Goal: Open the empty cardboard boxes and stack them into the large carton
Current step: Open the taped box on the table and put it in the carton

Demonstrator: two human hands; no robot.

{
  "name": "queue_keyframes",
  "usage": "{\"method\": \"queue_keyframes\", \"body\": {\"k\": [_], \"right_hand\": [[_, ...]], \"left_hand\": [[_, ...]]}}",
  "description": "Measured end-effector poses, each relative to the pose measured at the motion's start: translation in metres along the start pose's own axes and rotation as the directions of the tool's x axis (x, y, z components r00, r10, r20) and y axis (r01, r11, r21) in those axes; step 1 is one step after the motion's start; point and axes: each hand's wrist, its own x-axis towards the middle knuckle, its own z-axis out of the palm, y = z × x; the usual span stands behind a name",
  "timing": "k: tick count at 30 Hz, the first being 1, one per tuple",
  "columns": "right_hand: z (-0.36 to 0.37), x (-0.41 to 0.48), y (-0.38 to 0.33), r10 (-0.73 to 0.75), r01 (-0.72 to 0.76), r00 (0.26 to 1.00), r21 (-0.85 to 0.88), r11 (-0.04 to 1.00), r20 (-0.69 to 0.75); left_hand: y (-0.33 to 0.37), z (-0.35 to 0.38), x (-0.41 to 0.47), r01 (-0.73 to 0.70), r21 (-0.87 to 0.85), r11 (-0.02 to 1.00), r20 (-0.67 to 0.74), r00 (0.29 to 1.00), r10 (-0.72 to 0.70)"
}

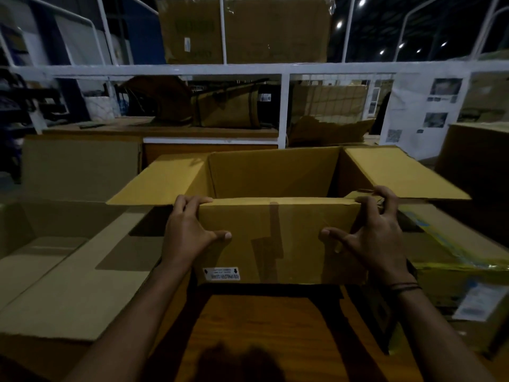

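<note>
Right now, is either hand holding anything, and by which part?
Both hold the open box by its near wall: left hand at the wall's left top corner, right hand at its right top corner, fingers over the rim, thumbs pressed on the outer face.

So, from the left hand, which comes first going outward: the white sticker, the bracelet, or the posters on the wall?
1. White sticker: on the held box, just below the left hand.
2. Bracelet: across, on the other wrist.
3. Posters: far back, right.

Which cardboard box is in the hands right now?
The open centre box, side flaps spread, gripped by left hand and right hand; neighbouring boxes sit untouched.
</note>
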Motion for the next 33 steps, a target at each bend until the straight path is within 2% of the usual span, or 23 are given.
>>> {"method": "queue_keyframes", "body": {"k": [9,16,26,33], "right_hand": [[-0.037,0.05,-0.007,-0.068,0.071,0.989,0.022,0.997,-0.128],[-0.039,0.072,-0.021,-0.065,0.071,0.984,0.03,0.997,-0.164],[-0.019,0.079,-0.056,-0.101,0.115,0.982,0.084,0.99,-0.157],[0.012,0.067,-0.122,-0.093,0.116,0.98,0.126,0.985,-0.175]], "left_hand": [[0.058,-0.044,0.062,-0.13,0.06,0.99,-0.053,0.99,0.133],[0.074,-0.069,0.084,-0.15,0.102,0.983,-0.038,0.987,0.154],[0.057,-0.119,0.084,-0.135,0.213,0.968,-0.047,0.988,0.148],[0.013,-0.181,0.089,-0.145,0.252,0.957,-0.053,0.985,0.163]]}}
